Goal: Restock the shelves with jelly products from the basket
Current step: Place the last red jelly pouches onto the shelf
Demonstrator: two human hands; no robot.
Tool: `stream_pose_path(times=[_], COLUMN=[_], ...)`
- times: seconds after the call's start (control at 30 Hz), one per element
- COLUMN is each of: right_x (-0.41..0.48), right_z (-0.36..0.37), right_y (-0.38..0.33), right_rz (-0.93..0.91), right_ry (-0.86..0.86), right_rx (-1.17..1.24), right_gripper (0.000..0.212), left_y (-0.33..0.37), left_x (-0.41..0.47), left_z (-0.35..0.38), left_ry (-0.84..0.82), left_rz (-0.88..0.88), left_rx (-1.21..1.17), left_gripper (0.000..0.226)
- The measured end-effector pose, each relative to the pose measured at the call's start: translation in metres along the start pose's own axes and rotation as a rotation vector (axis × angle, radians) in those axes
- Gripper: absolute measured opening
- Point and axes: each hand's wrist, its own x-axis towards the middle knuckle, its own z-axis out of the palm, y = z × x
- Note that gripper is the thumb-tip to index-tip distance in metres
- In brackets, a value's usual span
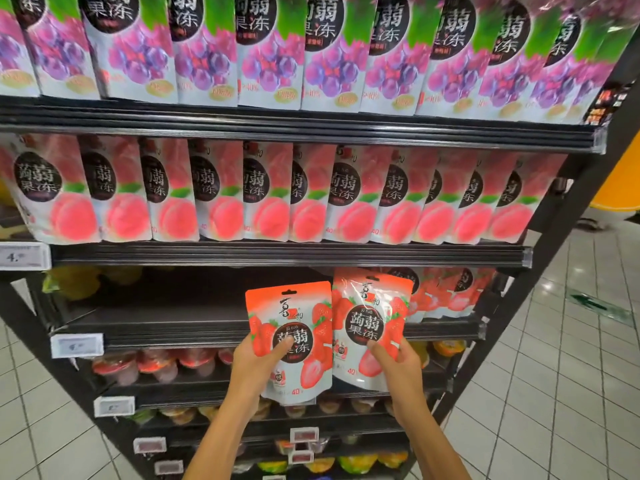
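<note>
Head view: two strawberry pouches presented at a part-filled shelf

A tall black metal shelving unit (pixel 287 254) is seen leaning in the wide lens. Its top tier is filled by a row of purple grape-printed foil pouches (pixel 270 53). The tier below is filled by pink peach-printed foil pouches (pixel 266 199). All are set upright and face-out, evidently so that the labels can be read.

The third shelf (pixel 156 320) is stocked only at its right end, where a few red strawberry-printed foil pouches (pixel 446 296) stand. The gap beside them is judged to be the destination. The basket is not in view.

Two more pouches of the same strawberry jelly are held upright, side by side, just before that shelf's lip, apparently to be matched to the stocked flavour. The left pouch (pixel 289 317) is gripped low down by the left hand (pixel 256 362), with the thumb pressed on its front. The right pouch (pixel 370 306) is pinched in the same way by the right hand (pixel 398 362). Both hands are closed narrowly on their pouches.
</note>
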Motion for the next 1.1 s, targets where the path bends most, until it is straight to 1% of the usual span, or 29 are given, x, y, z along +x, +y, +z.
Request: stream_pose_path(times=[0.13, 0.3, 0.43, 0.57, 0.67, 0.77, 0.83, 0.97, 1.1], right_x=[0.012, 0.037, 0.057, 0.071, 0.076, 0.078, 0.078, 0.078, 0.076], right_z=[0.005, 0.014, 0.023, 0.029, 0.033, 0.034, 0.034, 0.025, 0.013], right_y=[-0.005, -0.017, -0.028, -0.032, -0.029, -0.025, -0.022, -0.016, -0.008], right_rz=[-0.022, -0.058, -0.088, -0.089, -0.094, -0.15, -0.191, -0.204, -0.21], right_ry=[-0.008, -0.005, -0.009, -0.003, -0.024, -0.036, -0.048, -0.083, -0.084], right_rx=[-0.005, -0.015, -0.001, -0.016, -0.03, -0.041, -0.07, -0.161, -0.241], right_gripper=[0.022, 0.013, 0.016, 0.009, 0.014, 0.015, 0.022, 0.039, 0.036], left_y=[-0.003, -0.007, -0.008, -0.011, -0.013, -0.015, -0.016, -0.017, -0.019], left_x=[0.003, 0.006, 0.004, 0.003, 0.003, 0.004, 0.004, 0.003, 0.001], left_z=[-0.001, -0.004, -0.006, -0.01, -0.01, -0.012, -0.012, -0.009, -0.006], left_ry=[0.017, 0.035, 0.049, 0.062, 0.074, 0.08, 0.082, 0.086, 0.088], left_rz=[-0.008, -0.015, -0.008, -0.01, -0.011, -0.022, -0.025, -0.018, -0.026], left_rx=[0.003, 0.016, 0.015, 0.009, 0.0, -0.012, -0.01, -0.007, -0.009], left_gripper=[0.028, 0.028, 0.027, 0.029, 0.027, 0.027, 0.028, 0.027, 0.026])
